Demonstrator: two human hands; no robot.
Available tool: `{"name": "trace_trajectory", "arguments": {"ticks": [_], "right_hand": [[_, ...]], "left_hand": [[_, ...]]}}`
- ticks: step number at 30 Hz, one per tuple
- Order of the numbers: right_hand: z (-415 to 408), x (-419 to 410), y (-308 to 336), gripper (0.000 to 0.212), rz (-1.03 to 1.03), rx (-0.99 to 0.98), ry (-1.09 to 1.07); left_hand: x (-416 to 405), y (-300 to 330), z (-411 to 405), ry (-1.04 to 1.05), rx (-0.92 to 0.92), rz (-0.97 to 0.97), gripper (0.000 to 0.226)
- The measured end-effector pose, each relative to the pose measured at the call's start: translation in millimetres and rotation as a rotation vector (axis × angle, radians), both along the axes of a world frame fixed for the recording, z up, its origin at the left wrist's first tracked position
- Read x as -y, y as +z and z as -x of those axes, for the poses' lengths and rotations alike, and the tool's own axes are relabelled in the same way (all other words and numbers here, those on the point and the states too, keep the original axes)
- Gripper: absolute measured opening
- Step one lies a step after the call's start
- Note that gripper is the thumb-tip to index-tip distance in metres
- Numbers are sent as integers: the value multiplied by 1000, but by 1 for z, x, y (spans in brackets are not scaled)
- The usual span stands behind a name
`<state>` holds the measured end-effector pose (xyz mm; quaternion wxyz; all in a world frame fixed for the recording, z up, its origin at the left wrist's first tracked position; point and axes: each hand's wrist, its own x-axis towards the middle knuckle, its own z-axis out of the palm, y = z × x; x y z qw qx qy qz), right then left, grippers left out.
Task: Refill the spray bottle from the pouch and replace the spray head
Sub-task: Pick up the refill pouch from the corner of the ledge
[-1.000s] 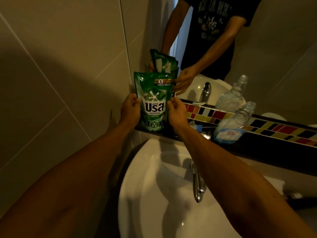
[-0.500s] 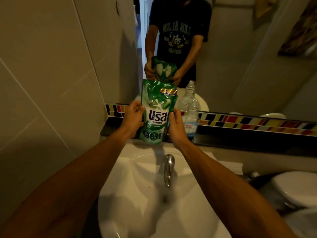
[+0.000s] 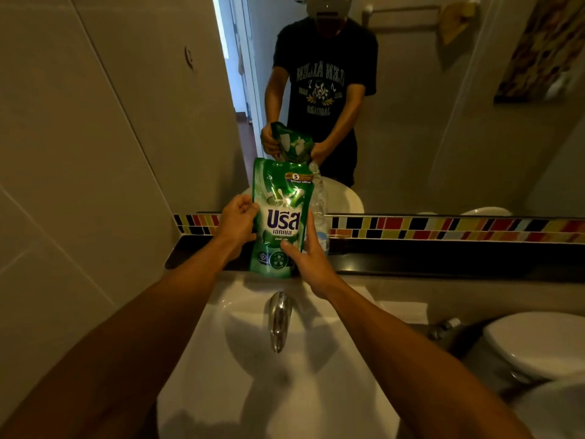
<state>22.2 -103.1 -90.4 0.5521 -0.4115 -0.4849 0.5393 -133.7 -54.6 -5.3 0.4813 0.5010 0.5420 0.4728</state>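
A green refill pouch [image 3: 280, 198] with white lettering stands upright over the dark ledge [image 3: 411, 264] behind the basin. My left hand [image 3: 238, 220] grips its left edge at mid height. My right hand [image 3: 308, 253] holds its lower right side, fingers across the front. A clear plastic bottle [image 3: 319, 204] stands on the ledge just behind the pouch's right edge, mostly hidden by it. I see no spray head on it. The mirror shows the pouch's back between both hands.
A white basin [image 3: 285, 391] with a chrome tap [image 3: 279, 321] lies below my arms. A white toilet lid [image 3: 535, 343] is at the right. A coloured tile strip [image 3: 443, 228] runs under the mirror. A tiled wall closes the left side.
My view has swung right and upward, so the pouch now sits nearly in front of the bottle. My right hand has shifted lower on the pouch. Both hands keep hold of it.
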Motion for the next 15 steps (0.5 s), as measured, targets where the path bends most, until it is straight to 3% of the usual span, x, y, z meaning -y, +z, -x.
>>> {"name": "trace_trajectory", "arguments": {"ticks": [8,15], "right_hand": [[7,7,6,93,58,-91,32],[16,13,15,93,203,-173,70]], "left_hand": [[1,22,6,-84,-262,-188,45],[-8,30,13,-113,-359,-179,49]]}}
